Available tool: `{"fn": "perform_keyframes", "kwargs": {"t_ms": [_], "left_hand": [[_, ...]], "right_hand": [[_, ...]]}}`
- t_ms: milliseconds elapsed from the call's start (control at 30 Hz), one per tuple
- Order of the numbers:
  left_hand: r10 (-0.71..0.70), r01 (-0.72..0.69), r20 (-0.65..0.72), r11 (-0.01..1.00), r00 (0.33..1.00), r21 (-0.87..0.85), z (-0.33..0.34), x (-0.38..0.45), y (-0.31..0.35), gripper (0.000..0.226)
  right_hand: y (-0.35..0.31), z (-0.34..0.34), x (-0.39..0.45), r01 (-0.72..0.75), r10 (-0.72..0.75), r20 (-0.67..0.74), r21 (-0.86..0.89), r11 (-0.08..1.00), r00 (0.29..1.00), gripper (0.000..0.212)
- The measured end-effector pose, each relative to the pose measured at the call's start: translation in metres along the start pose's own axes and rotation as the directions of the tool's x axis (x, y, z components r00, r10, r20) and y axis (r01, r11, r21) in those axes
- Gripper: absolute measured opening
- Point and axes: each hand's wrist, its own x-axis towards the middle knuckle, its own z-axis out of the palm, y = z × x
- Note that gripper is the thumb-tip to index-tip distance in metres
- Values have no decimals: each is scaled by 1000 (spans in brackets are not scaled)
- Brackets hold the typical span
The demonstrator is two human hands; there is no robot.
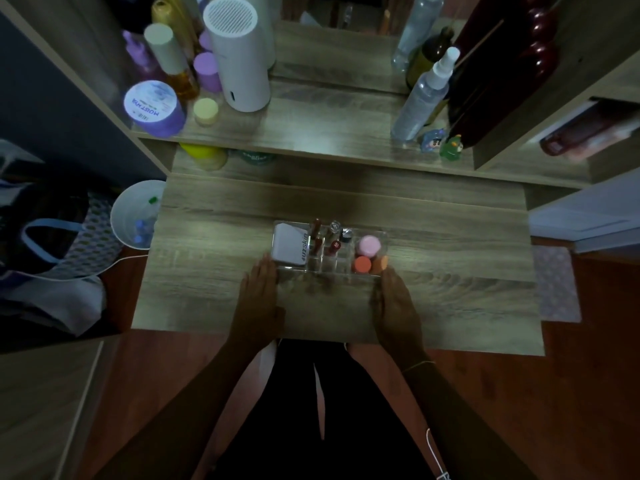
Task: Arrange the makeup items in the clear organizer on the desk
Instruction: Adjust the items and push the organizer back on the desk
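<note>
The left hand (258, 289) and right hand (393, 296) are laid flat and open on the desk (214, 258), fingertips touching the near corners of the clear organizer (383, 237); nothing is gripped. It stands mid-desk, already filled: a white box (289, 244), lipsticks (334, 247) and capped jars (369, 244). If it is pushed unevenly, the upright lipsticks may be tipped over.

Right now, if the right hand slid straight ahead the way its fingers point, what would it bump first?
Probably the orange-capped jar at the near right corner of the clear organizer; the right hand already looks to touch that corner, though depth is unclear.
</note>
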Motion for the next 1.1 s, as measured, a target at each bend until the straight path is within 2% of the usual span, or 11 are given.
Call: {"fn": "perform_keyframes", "kwargs": {"t_ms": [100,200,300,467,700,800,1000,1100], "left_hand": [[2,-7,-63,997,998,-79,-1,1,-2,67],[-110,72,-172,975,979,-210,-5,13,0,58],[-190,137,-219,963,957,-234,-7,25,-1,53],[-179,154,-189,978,966,-140,-6,36,-6,46],[-186,165,-182,978,965,-125,-6,32,-9,46],[-199,177,-176,975,964,-134,-7,32,-6,47],[-158,152,-137,987,978,-53,-9,38,-2,49],[-132,128,-123,991,984,-44,-6,43,7,54]], "right_hand": [[4,2,5,-45,44,32,35,998,999,43],[2,-3,16,-151,148,34,124,981,988,37],[1,-7,26,-145,149,-19,146,979,989,38],[3,-1,36,-133,144,-58,155,979,988,35],[4,7,37,-270,318,-131,292,917,939,21],[4,6,38,-313,370,-112,346,884,922,21],[11,1,40,-310,377,-148,342,887,914,20],[18,-5,44,-349,426,-176,348,870,887,19]]}}
